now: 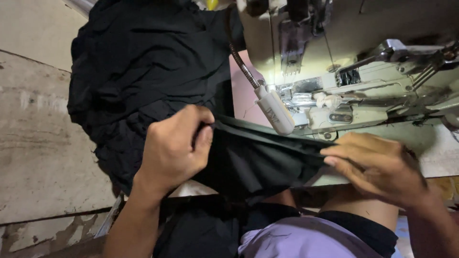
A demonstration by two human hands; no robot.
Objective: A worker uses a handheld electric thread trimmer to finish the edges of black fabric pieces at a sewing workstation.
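Left hand [174,145] w/ fingers pinched shut on the black cloth [258,157], pulling it taut. Right hand [377,165] presses cloth flat w/ fingers at front edge of sewing machine [363,91], prob. to keep it smooth; lamp [275,112] lights that spot.

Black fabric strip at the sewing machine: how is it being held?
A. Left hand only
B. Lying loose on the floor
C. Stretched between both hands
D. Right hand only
C: the left hand pinches one end of the black fabric strip and the right hand grips the other, below the sewing machine.
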